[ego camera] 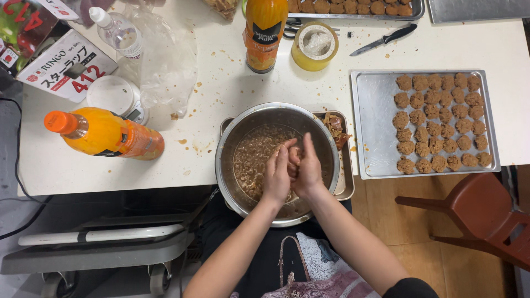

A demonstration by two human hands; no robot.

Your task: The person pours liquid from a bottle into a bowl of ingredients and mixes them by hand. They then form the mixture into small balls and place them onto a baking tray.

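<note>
- The white tabletop [221, 88] carried a baking tray [372, 127] of brown balls [436, 124] at right, with bare metal on its left half.
- A steel mixing bowl [237, 138] of brown mixture [254, 157] overhung the near edge.
- An orange juice bottle [105, 134] lay left; another [265, 33] stood behind.
- Left hand [277, 176] and right hand [306, 168] pressed together over the bowl, fingers closed around a lump mostly hidden.

Both forearms bare to above the elbow; left hand [277, 175] and right hand [307, 170] ungloved, no rings or watch visible. Dark short sleeve at right upper arm. Dark garment with pale patterned print over the lap.
</note>
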